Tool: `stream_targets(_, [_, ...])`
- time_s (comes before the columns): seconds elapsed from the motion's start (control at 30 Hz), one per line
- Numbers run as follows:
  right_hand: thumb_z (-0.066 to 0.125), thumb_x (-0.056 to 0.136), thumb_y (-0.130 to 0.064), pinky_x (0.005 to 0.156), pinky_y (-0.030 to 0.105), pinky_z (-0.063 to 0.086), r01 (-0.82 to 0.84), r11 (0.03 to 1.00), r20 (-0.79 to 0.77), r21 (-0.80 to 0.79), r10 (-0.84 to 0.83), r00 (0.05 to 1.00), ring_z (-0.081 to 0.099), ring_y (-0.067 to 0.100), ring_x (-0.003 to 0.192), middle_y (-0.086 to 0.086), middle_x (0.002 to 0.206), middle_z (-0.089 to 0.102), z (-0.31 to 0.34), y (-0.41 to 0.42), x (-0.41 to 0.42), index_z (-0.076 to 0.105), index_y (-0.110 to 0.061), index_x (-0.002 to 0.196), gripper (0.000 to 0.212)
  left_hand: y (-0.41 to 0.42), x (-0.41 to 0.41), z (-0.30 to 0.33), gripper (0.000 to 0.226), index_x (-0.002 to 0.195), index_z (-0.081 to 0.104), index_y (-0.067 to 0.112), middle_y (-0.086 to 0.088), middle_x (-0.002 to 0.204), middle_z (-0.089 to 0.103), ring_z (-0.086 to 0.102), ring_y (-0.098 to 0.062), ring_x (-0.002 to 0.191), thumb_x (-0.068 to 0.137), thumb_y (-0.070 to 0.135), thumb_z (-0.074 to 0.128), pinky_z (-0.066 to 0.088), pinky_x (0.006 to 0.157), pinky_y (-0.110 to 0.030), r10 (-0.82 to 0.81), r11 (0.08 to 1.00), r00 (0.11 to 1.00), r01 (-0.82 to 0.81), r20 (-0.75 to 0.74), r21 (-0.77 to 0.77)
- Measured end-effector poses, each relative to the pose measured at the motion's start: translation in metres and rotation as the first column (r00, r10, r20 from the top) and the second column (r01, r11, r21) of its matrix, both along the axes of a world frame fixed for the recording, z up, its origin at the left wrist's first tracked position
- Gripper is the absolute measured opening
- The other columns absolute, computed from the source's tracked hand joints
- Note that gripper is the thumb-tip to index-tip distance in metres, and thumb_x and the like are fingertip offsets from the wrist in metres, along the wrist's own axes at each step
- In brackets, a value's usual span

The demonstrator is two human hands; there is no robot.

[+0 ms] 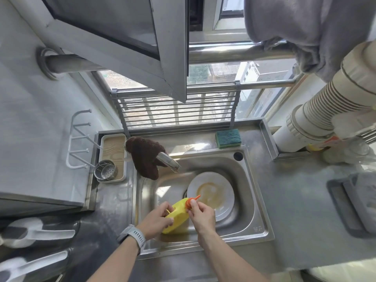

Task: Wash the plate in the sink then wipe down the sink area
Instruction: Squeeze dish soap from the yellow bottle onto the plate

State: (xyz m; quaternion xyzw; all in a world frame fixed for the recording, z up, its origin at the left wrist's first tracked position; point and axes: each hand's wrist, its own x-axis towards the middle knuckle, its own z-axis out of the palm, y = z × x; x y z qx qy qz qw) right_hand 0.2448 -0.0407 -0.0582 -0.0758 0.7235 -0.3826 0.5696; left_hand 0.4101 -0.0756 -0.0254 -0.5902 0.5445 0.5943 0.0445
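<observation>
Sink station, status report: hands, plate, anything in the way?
Left hand grips yellow bottle; right hand pinches its orange cap. Plate soiled, lying in sink. Brown cloth draped over faucet.

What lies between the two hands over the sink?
In the head view, a yellow detergent bottle lies between them: the left hand grips its body, the right hand pinches its orange cap.

My left hand covers lower part of yellow bottle; label not readable. Bottle and my right hand hide near rim of plate. Brown cloth hides faucet base. Grey tray at right blurred, cut by edge. White utensils lower left blurred.
</observation>
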Motion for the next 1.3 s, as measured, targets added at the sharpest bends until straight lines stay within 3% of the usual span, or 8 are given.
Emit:
stream_targets(0.27, [0.076, 0.084, -0.044, 0.094, 0.036, 0.058, -0.047, 0.999, 0.136, -0.005, 0.047, 0.99, 0.071, 0.017, 0.102, 0.003, 0.106, 0.074, 0.008, 0.007, 0.0, 0.071, -0.02, 0.103, 0.031, 0.005, 0.005, 0.01, 0.017, 0.103, 0.061, 0.019, -0.004, 0.091, 0.067, 0.061, -0.014, 0.078, 0.088, 0.013, 0.066, 0.055, 0.086, -0.039, 0.03, 0.999, 0.999, -0.029, 0.024, -0.025])
stream_targets(0.43, [0.078, 0.046, -0.068, 0.085, 0.044, 0.059, -0.137, 0.988, -0.141, 0.071, 0.146, 0.979, 0.073, 0.02, 0.086, -0.002, 0.092, 0.07, 0.031, 0.012, 0.002, 0.059, -0.026, 0.092, 0.065, 0.011, -0.008, 0.032, 0.018, 0.107, 0.063, 0.019, -0.004, 0.098, 0.075, 0.068, -0.011, 0.081, 0.089, 0.02, 0.068, 0.057, 0.077, -0.032, 0.114, 0.99, 0.993, -0.115, -0.018, -0.079])
stream_targets(0.57, [0.085, 0.054, -0.064, 0.076, 0.033, 0.059, -0.244, 0.969, -0.196, 0.034, 0.246, 0.949, 0.073, 0.01, 0.077, -0.004, 0.084, 0.074, 0.073, 0.01, -0.004, 0.061, -0.024, 0.092, 0.06, 0.013, -0.031, 0.058, 0.014, 0.104, 0.066, 0.01, -0.01, 0.091, 0.079, 0.074, -0.017, 0.08, 0.092, 0.016, 0.07, 0.06, 0.084, -0.045, 0.244, 0.957, 0.956, -0.265, -0.163, -0.118])
stream_targets(0.77, [0.089, 0.065, -0.037, 0.073, 0.032, 0.06, -0.352, 0.934, -0.366, -0.067, 0.305, 0.879, 0.071, 0.003, 0.071, -0.005, 0.078, 0.074, 0.146, -0.005, -0.062, 0.062, -0.022, 0.098, 0.045, 0.011, -0.076, 0.103, 0.026, 0.104, 0.076, 0.014, -0.007, 0.098, 0.08, 0.072, -0.014, 0.088, 0.08, 0.006, 0.07, 0.056, 0.071, -0.025, 0.244, 0.941, 0.89, -0.313, -0.385, -0.127])
stream_targets(0.87, [0.083, 0.058, -0.035, 0.07, 0.03, 0.061, -0.468, 0.88, -0.512, -0.083, 0.365, 0.777, 0.071, 0.003, 0.071, -0.005, 0.08, 0.075, 0.191, -0.013, -0.122, 0.066, -0.023, 0.099, 0.045, 0.003, -0.113, 0.122, 0.03, 0.106, 0.079, 0.018, -0.006, 0.099, 0.079, 0.072, -0.015, 0.09, 0.077, 0.011, 0.071, 0.057, 0.077, -0.027, 0.178, 0.946, 0.867, -0.28, -0.465, -0.161])
stream_targets(1.1, [0.071, 0.064, -0.013, 0.083, 0.022, 0.05, -0.712, 0.641, -0.8, 0.287, 0.569, 0.19, 0.067, 0.006, 0.096, -0.016, 0.103, 0.075, 0.245, -0.037, -0.282, 0.076, -0.031, 0.108, 0.047, -0.011, -0.197, 0.14, 0.021, 0.097, 0.077, 0.027, -0.005, 0.09, 0.078, 0.068, -0.009, 0.074, 0.095, 0.011, 0.064, 0.053, 0.075, -0.025, 0.075, 0.955, 0.905, -0.186, -0.418, -0.233])
stream_targets(1.2, [0.067, 0.061, -0.01, 0.091, 0.035, 0.054, -0.717, 0.64, -0.817, 0.276, 0.549, 0.175, 0.067, 0.013, 0.098, -0.01, 0.101, 0.074, 0.23, -0.041, -0.339, 0.076, -0.027, 0.104, 0.046, -0.007, -0.231, 0.136, 0.016, 0.1, 0.075, 0.02, -0.002, 0.085, 0.075, 0.065, -0.01, 0.074, 0.095, 0.011, 0.063, 0.051, 0.071, -0.02, 0.072, 0.965, 0.928, -0.158, -0.365, -0.211])
stream_targets(1.3, [0.067, 0.062, -0.001, 0.09, 0.029, 0.05, -0.707, 0.652, -0.824, 0.274, 0.538, 0.177, 0.067, 0.02, 0.103, -0.005, 0.102, 0.073, 0.209, -0.042, -0.385, 0.075, -0.023, 0.101, 0.046, -0.002, -0.262, 0.13, 0.015, 0.101, 0.073, 0.022, -0.008, 0.088, 0.076, 0.063, -0.01, 0.071, 0.096, 0.014, 0.061, 0.054, 0.069, -0.022, 0.038, 0.974, 0.946, -0.106, -0.321, -0.199])
